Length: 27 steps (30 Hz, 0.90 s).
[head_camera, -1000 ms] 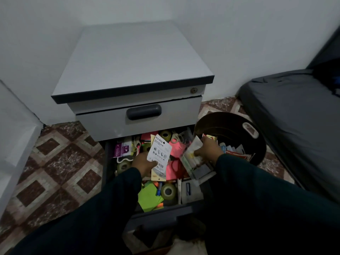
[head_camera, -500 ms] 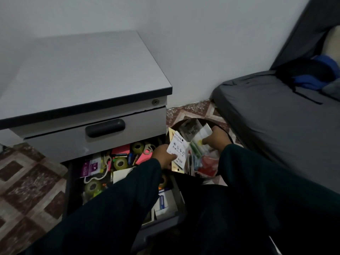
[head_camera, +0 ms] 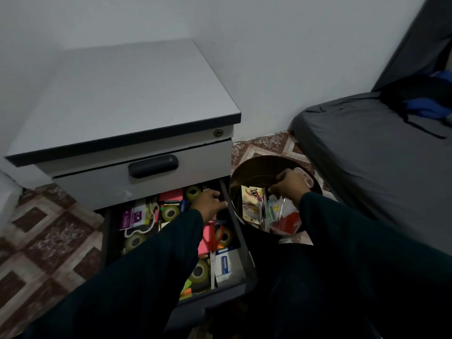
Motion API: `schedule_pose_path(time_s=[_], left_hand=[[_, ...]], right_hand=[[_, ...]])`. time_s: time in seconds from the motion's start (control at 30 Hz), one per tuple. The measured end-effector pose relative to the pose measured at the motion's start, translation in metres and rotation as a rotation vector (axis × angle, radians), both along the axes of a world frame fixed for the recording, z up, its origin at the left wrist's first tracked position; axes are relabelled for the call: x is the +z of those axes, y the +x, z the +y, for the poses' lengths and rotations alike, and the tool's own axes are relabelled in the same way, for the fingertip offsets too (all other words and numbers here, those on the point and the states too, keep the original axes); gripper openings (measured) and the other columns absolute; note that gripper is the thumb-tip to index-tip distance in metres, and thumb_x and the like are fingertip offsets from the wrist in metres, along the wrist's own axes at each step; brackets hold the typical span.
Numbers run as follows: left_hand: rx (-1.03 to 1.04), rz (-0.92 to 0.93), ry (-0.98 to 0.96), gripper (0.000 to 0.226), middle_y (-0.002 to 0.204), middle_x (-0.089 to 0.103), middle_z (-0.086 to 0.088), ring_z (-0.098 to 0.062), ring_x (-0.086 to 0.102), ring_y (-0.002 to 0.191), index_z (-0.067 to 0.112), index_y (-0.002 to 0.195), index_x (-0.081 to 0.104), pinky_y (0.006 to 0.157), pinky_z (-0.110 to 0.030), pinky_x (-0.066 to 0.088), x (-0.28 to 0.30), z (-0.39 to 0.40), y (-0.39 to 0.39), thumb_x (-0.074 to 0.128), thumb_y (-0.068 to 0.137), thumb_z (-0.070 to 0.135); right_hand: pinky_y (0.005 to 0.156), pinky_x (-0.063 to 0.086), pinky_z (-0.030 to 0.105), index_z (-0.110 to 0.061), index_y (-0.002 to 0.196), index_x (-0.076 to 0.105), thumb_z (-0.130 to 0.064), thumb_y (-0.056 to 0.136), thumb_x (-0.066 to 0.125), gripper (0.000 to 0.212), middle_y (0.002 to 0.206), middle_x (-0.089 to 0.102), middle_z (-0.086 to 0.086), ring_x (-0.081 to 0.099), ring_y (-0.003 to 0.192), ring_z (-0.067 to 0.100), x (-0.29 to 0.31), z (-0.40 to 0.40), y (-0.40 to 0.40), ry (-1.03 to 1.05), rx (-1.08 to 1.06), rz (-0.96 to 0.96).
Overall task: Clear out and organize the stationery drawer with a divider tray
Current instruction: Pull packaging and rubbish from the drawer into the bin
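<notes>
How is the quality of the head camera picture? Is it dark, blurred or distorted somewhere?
Head view: dim overall; the sleeves and the inside of the round bin are nearly black. The wide lens bends the cabinet edges. The left hand in the open drawer looks slightly soft; small items there are hard to read. No strong glare.
</notes>
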<state>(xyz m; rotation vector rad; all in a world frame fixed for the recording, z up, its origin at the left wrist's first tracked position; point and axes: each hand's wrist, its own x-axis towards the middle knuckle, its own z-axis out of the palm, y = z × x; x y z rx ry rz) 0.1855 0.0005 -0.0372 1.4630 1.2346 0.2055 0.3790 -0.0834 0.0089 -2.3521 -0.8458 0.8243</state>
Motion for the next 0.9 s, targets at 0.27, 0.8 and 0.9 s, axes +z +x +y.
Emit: schedule_pose_path(time_s=[0.27,0.8,0.9], left_hand=[[0.049,0.08,0.077,0.049,0.103,0.062,-0.014,-0.025,0.057,0.09,-0.001,0.131,0.048,0.075,-0.028,0.043,-0.015,0.007,-0.076,0.065,0.087,0.01],[-0.105,0.561,0.375,0.083,0.157,0.002,-0.014,-0.036,0.004,0.145,0.017,0.15,0.015,0.117,-0.041,0.017,-0.066,0.035,-0.18,0.066,0.085,0.023],[-0.149,0.575,0.353,0.086,0.157,-0.01,-0.015,-0.037,-0.007,0.145,0.017,0.151,0.004,0.118,-0.042,0.01,-0.077,0.043,-0.181,0.062,0.089,0.022]], right_hand=[[0.084,0.048,0.038,0.001,0.106,0.06,-0.004,0.079,0.072,0.031,0.102,0.057,0.014,0.056,0.097,0.027,-0.011,0.023,-0.068,-0.002,0.171,0.017],[0.074,0.052,0.028,-0.009,0.117,0.053,-0.014,0.082,0.07,0.04,0.109,0.06,0.008,0.058,0.09,0.02,-0.083,0.043,-0.131,-0.278,0.632,-0.008],[0.086,0.048,0.029,-0.012,0.129,0.046,-0.019,0.082,0.07,0.053,0.122,0.058,0.01,0.058,0.107,0.024,-0.091,0.042,-0.132,-0.374,0.76,-0.076]])
